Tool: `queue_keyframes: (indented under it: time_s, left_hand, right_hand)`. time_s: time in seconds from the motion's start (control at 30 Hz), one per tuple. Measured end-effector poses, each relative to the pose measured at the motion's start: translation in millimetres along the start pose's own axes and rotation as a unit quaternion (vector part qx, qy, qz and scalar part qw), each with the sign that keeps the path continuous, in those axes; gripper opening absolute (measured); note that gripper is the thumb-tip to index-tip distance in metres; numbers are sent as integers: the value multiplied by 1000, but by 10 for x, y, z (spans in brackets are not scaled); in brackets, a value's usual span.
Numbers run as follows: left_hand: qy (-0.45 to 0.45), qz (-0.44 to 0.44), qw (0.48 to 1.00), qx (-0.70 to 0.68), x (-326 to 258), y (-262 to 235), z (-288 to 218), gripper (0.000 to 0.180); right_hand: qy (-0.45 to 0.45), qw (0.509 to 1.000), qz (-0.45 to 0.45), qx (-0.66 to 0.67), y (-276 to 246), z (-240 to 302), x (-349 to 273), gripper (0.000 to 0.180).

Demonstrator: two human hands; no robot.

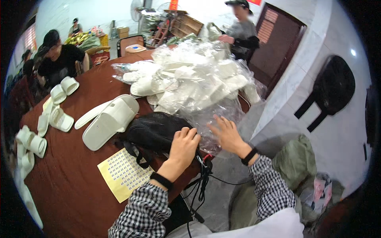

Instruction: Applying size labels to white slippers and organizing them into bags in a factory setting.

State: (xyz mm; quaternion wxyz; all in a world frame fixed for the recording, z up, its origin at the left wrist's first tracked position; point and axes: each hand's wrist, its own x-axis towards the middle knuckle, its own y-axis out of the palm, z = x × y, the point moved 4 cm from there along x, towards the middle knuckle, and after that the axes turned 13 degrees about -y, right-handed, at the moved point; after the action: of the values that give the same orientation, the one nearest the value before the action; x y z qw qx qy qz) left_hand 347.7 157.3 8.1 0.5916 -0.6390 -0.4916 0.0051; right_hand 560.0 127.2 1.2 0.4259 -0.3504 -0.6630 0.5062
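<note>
Left arm [145, 206]: checked sleeve [139, 214], slanting up rightward. Left wrist [170, 169]: dark band [161, 181]. Left hand [184, 143]: back uppermost, fingers bent, close together; grip unclear.
Right arm [270, 184]: checked sleeve [276, 194], slanting up leftward. Right wrist [242, 150]: dark band [249, 156]. Right hand [229, 136]: back uppermost, fingers spread.

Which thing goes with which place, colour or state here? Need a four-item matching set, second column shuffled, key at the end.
Things
1. bag
2. sticker sheet
3. right hand
4. slipper heap

Place, colour or state
A. spread open, bare
B. white, covered by clear plastic
C. black, right next to the left hand
D. yellow, lying flat on the brown table

Pairs: 1-C, 2-D, 3-A, 4-B
</note>
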Motion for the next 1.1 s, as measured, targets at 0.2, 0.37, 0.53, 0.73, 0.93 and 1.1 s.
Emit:
queue_keyframes:
  time_s: [0.2, 0.37, 0.53, 0.73, 0.93, 1.1]
  left_hand:
    - [-33, 84, 990, 110, 225, 343, 97, 18]
    - [-44, 57, 993, -89, 268, 195, 203, 14]
    - [-40, -61, 980, -184, 124, -32, 165, 13]
    - [-57, -124, 963, -232, 57, -168, 129, 16]
    - [-81, -73, 970, -215, 121, -57, 147, 16]
    - [-106, 28, 963, -246, 97, -186, 330, 30]
  right_hand:
    - [-128, 933, 91, 325, 194, 180, 190, 68]
    - [56, 669, 98, 735, 401, -39, 287, 57]
    - [-90, 900, -39, 425, 461, 85, 496, 44]
    - [-190, 961, -8, 200, 379, 374, 573, 67]
    - [-148, 895, 232, 352, 568, 275, 551, 88]
    - [-116, 799, 196, 556, 320, 228, 578, 84]
